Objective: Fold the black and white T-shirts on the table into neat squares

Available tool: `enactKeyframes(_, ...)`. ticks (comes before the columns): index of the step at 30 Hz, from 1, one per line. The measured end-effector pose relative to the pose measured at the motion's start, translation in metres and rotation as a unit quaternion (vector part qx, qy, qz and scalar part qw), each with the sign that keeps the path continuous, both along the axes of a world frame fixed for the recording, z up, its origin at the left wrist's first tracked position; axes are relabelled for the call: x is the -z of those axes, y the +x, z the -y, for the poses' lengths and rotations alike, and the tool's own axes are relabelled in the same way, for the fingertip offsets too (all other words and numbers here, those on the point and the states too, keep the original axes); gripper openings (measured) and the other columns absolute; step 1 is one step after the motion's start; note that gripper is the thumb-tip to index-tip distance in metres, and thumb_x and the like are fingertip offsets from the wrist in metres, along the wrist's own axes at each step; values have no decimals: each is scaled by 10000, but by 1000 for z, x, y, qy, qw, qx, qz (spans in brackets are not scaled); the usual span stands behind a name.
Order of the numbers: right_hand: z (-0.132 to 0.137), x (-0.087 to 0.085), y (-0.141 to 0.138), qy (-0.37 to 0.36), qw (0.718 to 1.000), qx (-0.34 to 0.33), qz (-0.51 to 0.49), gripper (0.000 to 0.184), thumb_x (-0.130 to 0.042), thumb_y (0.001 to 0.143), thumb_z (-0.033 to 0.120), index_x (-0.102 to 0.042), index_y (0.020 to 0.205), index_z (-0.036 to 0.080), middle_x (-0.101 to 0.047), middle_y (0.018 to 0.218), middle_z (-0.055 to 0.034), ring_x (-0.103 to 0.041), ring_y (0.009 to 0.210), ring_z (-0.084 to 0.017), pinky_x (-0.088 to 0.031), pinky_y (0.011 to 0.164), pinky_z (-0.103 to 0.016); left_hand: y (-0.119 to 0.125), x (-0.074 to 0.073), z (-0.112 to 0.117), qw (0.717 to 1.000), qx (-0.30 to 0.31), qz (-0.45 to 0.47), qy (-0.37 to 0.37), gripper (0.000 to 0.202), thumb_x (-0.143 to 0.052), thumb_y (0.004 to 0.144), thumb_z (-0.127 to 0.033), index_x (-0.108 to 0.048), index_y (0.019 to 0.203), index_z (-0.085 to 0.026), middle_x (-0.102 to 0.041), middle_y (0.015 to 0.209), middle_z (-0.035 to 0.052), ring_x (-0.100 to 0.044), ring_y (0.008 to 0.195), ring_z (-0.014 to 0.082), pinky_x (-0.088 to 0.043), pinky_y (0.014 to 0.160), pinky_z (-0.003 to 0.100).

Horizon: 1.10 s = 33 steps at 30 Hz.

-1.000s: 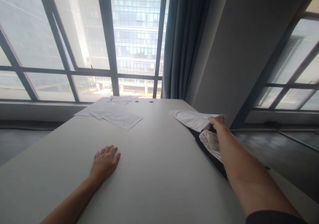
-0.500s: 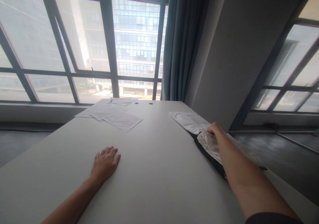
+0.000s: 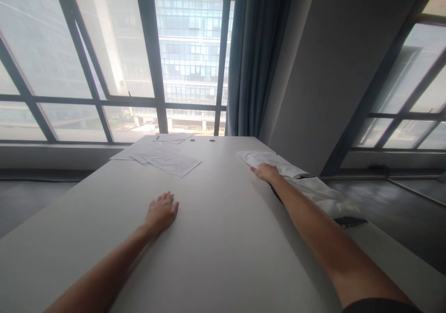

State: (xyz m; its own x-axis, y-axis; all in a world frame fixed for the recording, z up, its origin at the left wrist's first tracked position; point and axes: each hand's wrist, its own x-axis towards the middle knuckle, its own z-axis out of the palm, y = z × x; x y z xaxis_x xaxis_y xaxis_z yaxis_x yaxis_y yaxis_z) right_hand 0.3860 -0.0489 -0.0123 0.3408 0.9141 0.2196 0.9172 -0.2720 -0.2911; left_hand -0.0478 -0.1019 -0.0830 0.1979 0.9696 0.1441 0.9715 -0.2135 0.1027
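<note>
My left hand rests palm down on the white table, fingers stretched forward and holding nothing. To the right, my right hand is at the near left edge of a soft, crumpled white cloth item with black parts. Its fingers are bent around that edge and appear closed on it; the fingertips are partly hidden. A second white fold of the item lies beyond my right forearm, and a black piece shows at its near end. My forearm covers part of the item.
Several printed paper sheets lie overlapping toward the table's far left. Two round holes sit near the far edge. Beyond are large windows, a blue curtain and a grey pillar.
My right hand has moved left and away from the folds to the item's left edge. The white cloth now spreads further right. My left hand has slid slightly forward and right.
</note>
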Motion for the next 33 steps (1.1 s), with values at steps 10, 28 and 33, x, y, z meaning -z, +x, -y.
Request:
enactKeyframes(10, 11, 65, -157, -58, 981, -185, -1, 645, -346, 993, 418, -363, 1520, 48, -304, 1601, -155, -235, 1495, -235, -183, 1199, -345, 51, -13, -69, 996, 69, 50, 4, 653, -275, 995, -451, -345, 1522, -72, -268, 1619, 155, -220, 1510, 248, -206, 1209, 389)
enactKeyframes(28, 20, 82, -173, -88, 978, -192, 2, 690, -299, 984, 439, -296, 1553, 49, -220, 1630, -146, -178, 1512, -233, -115, 1216, -379, 55, 15, -65, 995, 91, 0, -39, 711, -265, 969, -506, -334, 1531, -76, -255, 1623, 149, -202, 1515, 244, -180, 1214, 392)
enactKeyframes(33, 18, 84, -172, -89, 978, -190, 6, 695, -295, 985, 449, -288, 1556, 53, -215, 1633, -140, -180, 1512, -231, -120, 1217, -385, 56, 16, -66, 996, 86, 1, -35, 699, -282, 964, -510, -346, 1527, -100, -268, 1620, 143, -227, 1508, 247, -190, 1210, 394)
